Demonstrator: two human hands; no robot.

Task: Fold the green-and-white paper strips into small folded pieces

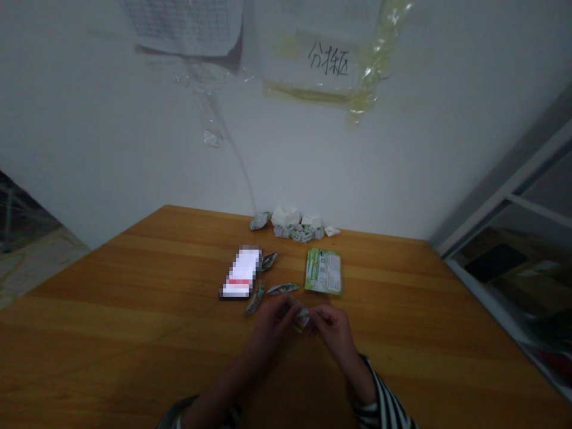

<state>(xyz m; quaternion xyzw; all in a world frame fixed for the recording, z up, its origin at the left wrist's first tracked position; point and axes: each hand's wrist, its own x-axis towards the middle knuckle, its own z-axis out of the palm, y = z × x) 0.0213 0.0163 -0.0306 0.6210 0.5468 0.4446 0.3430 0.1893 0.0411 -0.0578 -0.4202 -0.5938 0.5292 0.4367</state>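
Closest to you, the striped right sleeve (386, 399) comes in over the near part of the table (429, 333), and your two hands meet ahead of it. Here's your left grip (273, 314), fingertips narrowed on the left side of the small packet (301, 320); here's your right grip (334, 329), thumb and finger pinched at its right edge. So the packet sits right between them, just above the wood, neither side nearer: it's touching both. Its long axis? You can't tell; your fingers cover too much of it.

Look just beyond your left knuckles: a flat strip (283, 289) lies almost crosswise, apart from your fingers. To its left, a slanted strip (255, 300) has its far end pointing away and rightward. Your left side is nearer to both.

Farther out on the left, there's the phone (241, 272), screen up and lit, with a dark wrapper (269, 261) just off its right edge. Straight ahead of your right side lies the green pack (324, 271), flat, its longer side running away from you. Past everything, crumpled wrappers (298, 232) and white tissue (286, 215) huddle near the wall (330, 173).
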